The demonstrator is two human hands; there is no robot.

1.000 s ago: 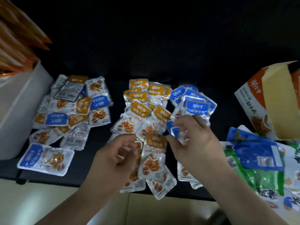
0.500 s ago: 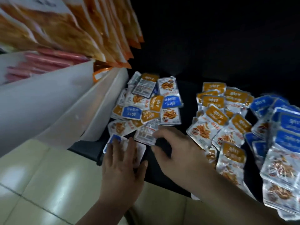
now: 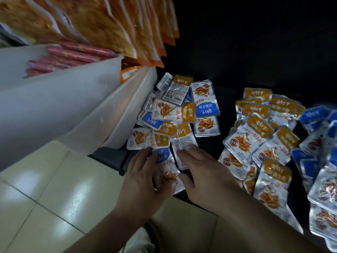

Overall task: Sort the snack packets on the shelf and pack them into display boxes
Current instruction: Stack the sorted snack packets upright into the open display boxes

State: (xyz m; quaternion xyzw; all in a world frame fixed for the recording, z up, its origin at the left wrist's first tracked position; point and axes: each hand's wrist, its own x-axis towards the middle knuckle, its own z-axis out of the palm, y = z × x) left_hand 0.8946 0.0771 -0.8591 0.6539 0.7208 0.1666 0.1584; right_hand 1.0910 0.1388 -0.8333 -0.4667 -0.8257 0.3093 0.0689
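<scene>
Down at the near edge of the dark shelf (image 3: 228, 106), the left hand (image 3: 142, 181) lies with fairly straight fingers flat on a blue-topped silver snack packet (image 3: 166, 166), thumb against its near side — pressing, not clenched. Just beside it, the right hand (image 3: 202, 176) spreads relaxed fingers, the tips touching a face-down silver packet (image 3: 183, 142). Both packets sit at the foot of a mixed heap (image 3: 182, 110) of orange- and blue-topped packets; an orange-topped pile (image 3: 259, 128) and a blue-topped pile (image 3: 317, 117) lie further right.

glossy cream floor tiles (image 3: 42, 194) catch pale glare; the black shelf (image 3: 228, 99) recedes into deep shadow behind.
</scene>
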